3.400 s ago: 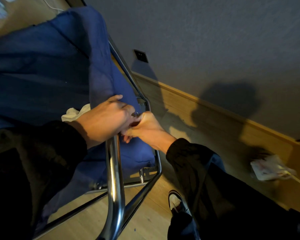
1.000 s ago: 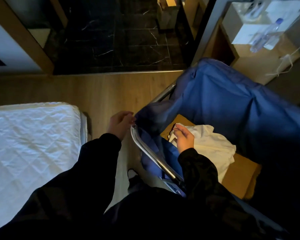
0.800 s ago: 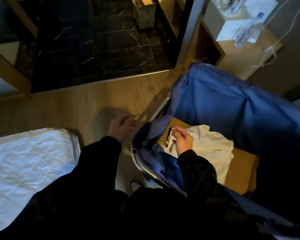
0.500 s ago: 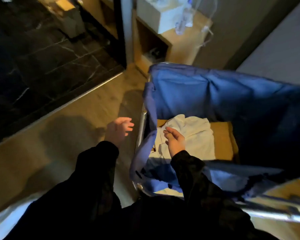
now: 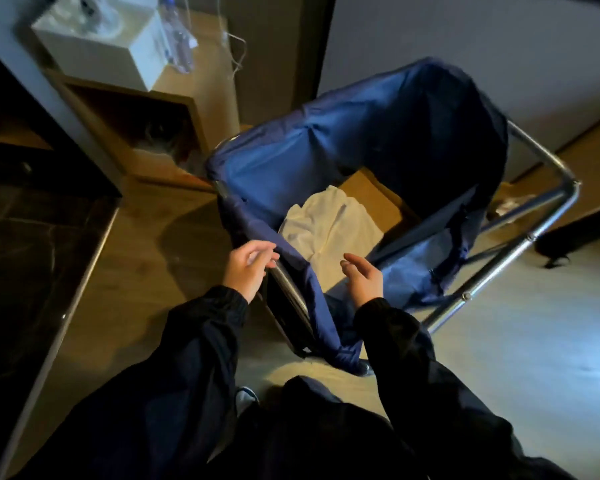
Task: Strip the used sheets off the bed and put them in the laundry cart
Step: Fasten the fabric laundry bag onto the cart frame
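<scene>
The laundry cart (image 5: 530, 233) is a chrome frame with a blue fabric bag (image 5: 343, 133) hung inside it. A crumpled white sheet (image 5: 326, 230) lies at the bottom of the bag on a brown base board. My left hand (image 5: 248, 268) hovers at the near left rim of the bag, fingers loosely spread, holding nothing. My right hand (image 5: 364, 278) is inside the bag opening just above the sheet, fingers relaxed and empty. The bed is out of view.
A wooden side cabinet (image 5: 187, 109) with a white box (image 5: 101, 46) and a plastic water bottle (image 5: 179, 46) stands behind the cart on the left. Dark marble flooring (image 5: 32, 237) lies to the left, pale wood floor to the right. A dark object (image 5: 575, 237) lies at the right edge.
My right hand has let go of the white sheet and lifted off it. My left hand has moved from beside the cart to its rim. The view has swung right, away from the bed.
</scene>
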Demonstrator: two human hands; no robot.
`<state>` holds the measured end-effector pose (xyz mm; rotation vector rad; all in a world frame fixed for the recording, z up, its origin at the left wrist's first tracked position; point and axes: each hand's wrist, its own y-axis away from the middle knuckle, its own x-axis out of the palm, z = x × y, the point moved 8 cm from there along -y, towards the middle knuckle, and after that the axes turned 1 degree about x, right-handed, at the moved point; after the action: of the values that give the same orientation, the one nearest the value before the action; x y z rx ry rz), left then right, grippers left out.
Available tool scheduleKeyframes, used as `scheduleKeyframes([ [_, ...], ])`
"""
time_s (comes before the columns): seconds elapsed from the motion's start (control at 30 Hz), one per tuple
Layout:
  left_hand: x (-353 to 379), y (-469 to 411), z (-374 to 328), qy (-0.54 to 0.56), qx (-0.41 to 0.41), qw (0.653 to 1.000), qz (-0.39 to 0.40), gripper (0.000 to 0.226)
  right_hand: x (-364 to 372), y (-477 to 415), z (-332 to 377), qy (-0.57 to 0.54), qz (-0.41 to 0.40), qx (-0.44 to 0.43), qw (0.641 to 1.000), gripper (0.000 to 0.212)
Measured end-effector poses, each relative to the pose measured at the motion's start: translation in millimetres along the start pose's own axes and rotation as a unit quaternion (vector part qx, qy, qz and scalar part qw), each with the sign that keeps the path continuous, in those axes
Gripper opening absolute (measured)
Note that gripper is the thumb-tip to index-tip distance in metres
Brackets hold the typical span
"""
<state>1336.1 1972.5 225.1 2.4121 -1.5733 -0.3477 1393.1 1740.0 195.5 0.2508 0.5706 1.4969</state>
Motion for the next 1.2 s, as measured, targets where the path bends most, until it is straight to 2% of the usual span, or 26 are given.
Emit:
scheduleKeyframes([
  [0.2,36.9,-42.6,-6.8,-0.048,0.003,0.993,0.112,0.012,-20.6,-6.8,-20.2,-0.047,-0.106,0.04,0.992,0.025],
  [0.47,112.4,-94.0,-24.6,-0.12,0.032,0.964,0.236,0.011,-57.8,-36.9,-49.5,-0.138,-0.236,0.09,0.958,0.029],
  [0.6,148.0,-106.1,-29.1,-0.175,0.046,0.937,0.3,0.012,-77.4,-42.2,-80.9,-0.108,-0.287,0.181,0.934,0.056],
  [0.67,166.5,-111.5,-28.2,-0.191,0.048,0.923,0.33,0.013,-90.8,-40.9,-89.6,-0.033,-0.297,0.238,0.924,0.052],
  [0.73,184.8,-111.8,-26.8,-0.204,0.048,0.907,0.365,0.014,-104.4,-36.3,-101.0,0.025,-0.317,0.299,0.9,0.05],
  [0.8,201.1,-109.4,-24.0,-0.214,0.05,0.89,0.4,0.013,-105.5,-40.2,-115.4,0.026,-0.311,0.331,0.891,0.053],
  [0.9,219.0,-106.7,-16.6,-0.24,0.047,0.864,0.44,0.014,-96.5,-52.4,-144.5,-0.02,-0.278,0.343,0.897,0.06],
  [1.0,232.6,-106.5,-11.5,-0.269,0.053,0.84,0.468,0.014,-82.0,-54.1,-150.7,-0.053,-0.256,0.333,0.906,0.042],
  [1.07,238.6,-106.1,-5.4,-0.288,0.052,0.823,0.487,0.013,-67.3,-60.5,-144.2,-0.062,-0.245,0.3,0.92,0.041],
  [1.2,244.5,-111.2,13.7,-0.333,0.062,0.795,0.502,0.008,-22.1,-65.6,-101.7,0.056,-0.193,0.237,0.951,0.034],
])
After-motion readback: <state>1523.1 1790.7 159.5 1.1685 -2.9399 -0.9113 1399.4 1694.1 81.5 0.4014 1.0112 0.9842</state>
